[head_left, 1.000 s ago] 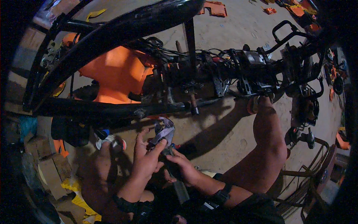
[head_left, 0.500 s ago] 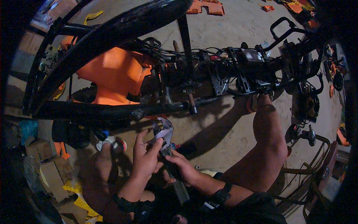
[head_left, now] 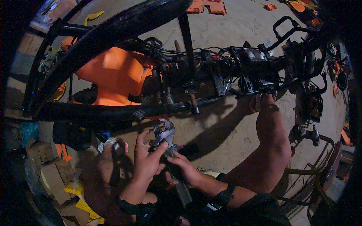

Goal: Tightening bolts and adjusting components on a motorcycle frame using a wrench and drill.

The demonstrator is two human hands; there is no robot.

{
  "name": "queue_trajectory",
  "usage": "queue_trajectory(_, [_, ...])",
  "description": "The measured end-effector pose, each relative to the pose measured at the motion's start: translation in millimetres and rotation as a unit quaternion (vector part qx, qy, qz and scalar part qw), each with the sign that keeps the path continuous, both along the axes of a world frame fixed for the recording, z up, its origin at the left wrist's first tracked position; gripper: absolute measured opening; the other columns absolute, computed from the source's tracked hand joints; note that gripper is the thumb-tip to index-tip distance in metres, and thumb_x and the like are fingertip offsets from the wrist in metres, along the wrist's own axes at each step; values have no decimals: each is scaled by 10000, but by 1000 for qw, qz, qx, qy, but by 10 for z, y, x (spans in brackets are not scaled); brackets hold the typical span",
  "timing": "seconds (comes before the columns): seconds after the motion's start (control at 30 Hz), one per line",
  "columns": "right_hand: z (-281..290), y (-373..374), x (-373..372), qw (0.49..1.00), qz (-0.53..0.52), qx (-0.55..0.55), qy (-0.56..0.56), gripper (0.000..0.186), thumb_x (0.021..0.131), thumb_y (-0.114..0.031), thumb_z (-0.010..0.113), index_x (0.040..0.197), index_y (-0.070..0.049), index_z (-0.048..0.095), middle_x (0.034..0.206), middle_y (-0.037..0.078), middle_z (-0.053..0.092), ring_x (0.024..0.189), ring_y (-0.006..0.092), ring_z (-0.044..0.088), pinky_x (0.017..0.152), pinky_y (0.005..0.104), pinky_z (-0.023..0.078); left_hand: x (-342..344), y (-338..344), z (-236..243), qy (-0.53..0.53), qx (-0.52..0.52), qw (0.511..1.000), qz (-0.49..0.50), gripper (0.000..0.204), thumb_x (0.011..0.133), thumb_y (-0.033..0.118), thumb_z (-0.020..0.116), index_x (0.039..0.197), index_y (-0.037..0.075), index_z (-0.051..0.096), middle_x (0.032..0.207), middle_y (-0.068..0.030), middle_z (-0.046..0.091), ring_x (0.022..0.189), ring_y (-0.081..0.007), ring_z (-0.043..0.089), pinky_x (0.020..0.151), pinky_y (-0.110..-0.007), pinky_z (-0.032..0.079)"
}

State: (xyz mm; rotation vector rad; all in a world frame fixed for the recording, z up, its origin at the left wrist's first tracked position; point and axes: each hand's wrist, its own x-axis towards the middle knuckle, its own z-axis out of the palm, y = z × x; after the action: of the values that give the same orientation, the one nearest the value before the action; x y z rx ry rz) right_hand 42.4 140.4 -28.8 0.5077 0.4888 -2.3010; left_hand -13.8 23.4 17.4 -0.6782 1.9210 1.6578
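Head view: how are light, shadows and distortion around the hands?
In the head view, light is dim and uneven, brighter on the orange panel; head view, a long shadow crosses the floor; head view, black vignette and fisheye bending toward the rim; head view, the wrench looks pale at its head by the left hand, darker along its handle by the right hand.

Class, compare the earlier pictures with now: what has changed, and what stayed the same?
The view shifted slightly: the black frame now sits a little further left in the picture. Nothing was visibly taken hold of or let go. The left hand and right hand still hold the wrench.
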Motion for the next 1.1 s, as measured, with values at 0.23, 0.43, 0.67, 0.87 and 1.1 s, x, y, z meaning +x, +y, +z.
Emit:
queue_trajectory(0.23, [6, 5, -8, 1000, -8, -12, -6, 399, 916, -265, 468, 1276, -123, 369, 820, 93, 618, 440, 138, 519, 330, 237, 361, -15, 11, 4, -17, 8, 1000, 20, 582, 830, 75, 620, 1314, 160, 309, 1091, -94, 546, 762, -155, 587, 368, -200, 391])
queue_trajectory(0.43, [19, 8, -10, 1000, -2, -4, -15, 418, 911, -261, 473, 1286, -122, 352, 812, 89, 609, 442, 143, 521, 332, 237, 364, -11, -8, 14, -21, 30, 999, 15, 587, 822, 52, 614, 1311, 154, 306, 1071, -87, 550, 720, -145, 567, 355, -209, 369])
queue_trajectory(0.67, [-38, -12, 4, 1000, -7, -12, -22, 393, 902, -251, 481, 1260, -131, 374, 805, 93, 606, 436, 155, 521, 319, 245, 361, -4, -6, -39, -23, 30, 999, 18, 573, 825, 41, 602, 1298, 147, 298, 1044, -95, 547, 624, -121, 519, 315, -216, 308])
queue_trajectory(0.87, [-61, -60, 57, 998, -36, -3, -54, 318, 887, -285, 471, 1147, -114, 402, 723, 101, 569, 423, 189, 504, 355, 278, 370, 6, -11, -159, -51, 25, 998, -21, 562, 834, 53, 609, 1292, 167, 302, 1021, -81, 562, 637, -128, 511, 352, -236, 334])
queue_trajectory(1.1, [-136, -62, 134, 995, -57, 2, -77, 321, 888, -308, 466, 1148, -135, 393, 722, 92, 570, 448, 189, 523, 372, 280, 391, 12, 26, -231, -58, 14, 997, -52, 563, 836, 108, 630, 1310, 232, 352, 1012, -64, 566, 800, -166, 560, 483, -264, 450])
